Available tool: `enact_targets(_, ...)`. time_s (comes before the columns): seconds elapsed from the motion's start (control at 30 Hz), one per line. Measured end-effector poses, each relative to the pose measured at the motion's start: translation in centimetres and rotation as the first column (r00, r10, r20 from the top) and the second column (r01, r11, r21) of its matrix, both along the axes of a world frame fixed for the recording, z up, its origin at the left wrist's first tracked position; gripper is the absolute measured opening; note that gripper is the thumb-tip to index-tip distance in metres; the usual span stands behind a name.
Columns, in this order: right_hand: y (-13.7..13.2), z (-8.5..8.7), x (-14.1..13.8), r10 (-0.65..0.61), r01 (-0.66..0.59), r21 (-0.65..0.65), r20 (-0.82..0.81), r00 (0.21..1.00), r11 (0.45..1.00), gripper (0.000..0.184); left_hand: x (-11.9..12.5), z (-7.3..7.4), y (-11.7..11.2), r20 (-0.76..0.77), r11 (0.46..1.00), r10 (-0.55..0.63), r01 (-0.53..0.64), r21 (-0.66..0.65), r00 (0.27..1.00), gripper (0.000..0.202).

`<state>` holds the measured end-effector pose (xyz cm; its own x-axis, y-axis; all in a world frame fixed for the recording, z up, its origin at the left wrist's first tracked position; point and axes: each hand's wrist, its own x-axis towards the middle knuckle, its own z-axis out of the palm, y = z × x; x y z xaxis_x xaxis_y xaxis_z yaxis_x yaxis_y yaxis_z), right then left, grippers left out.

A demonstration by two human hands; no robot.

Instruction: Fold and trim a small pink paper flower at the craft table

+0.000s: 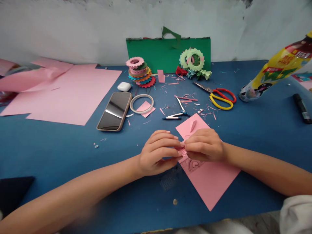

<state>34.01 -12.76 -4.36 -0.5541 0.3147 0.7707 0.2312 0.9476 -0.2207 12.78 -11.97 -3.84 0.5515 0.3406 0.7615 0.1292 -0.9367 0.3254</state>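
Note:
Between the fingertips of both hands is a small folded pink paper piece (182, 151), mostly covered by the fingers. My left hand (162, 152) pinches it from the left, and my right hand (204, 145) grips it from the right. Under the hands lies a larger pink paper sheet (211, 185), set at an angle on the blue table. A clear ruler with a protractor pattern (195, 165) rests on that sheet, partly hidden by my right hand. Just beyond the hands, a small folded pink piece (193, 125) sits on the sheet's far corner.
Scissors (220, 97), a compass (179, 109) and paper scraps lie beyond the hands. A phone (114, 111), a tape roll (142, 104) and a white case (124, 86) are left. Paper rings (140, 73) stand behind. A yellow bottle (273, 71) and black marker (302, 108) are right.

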Motion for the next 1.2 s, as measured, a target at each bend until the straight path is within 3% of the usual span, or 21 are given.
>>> enact_targets(0.3, 0.28, -0.37, 0.15, -0.004, 0.003, 0.083, 0.013, 1.000, 0.997, 0.011, 0.37, 0.24, -0.01, -0.010, 0.999, 0.038, -0.038, -0.028, 0.999, 0.010)
enact_targets(0.77, 0.42, -0.71, 0.41, 0.006, -0.014, 0.072, 0.112, 0.994, 0.997, 0.011, 0.63, 0.52, -0.22, -0.032, 0.996, 0.083, -0.084, -0.032, 0.996, 0.008)
enact_targets(1.2, 0.17, -0.24, 0.44, -0.112, 0.052, 0.287, 0.197, 0.974, 0.957, 0.010, 0.74, 0.20, -0.29, -0.013, 0.993, 0.048, -0.049, -0.108, 0.999, 0.009)
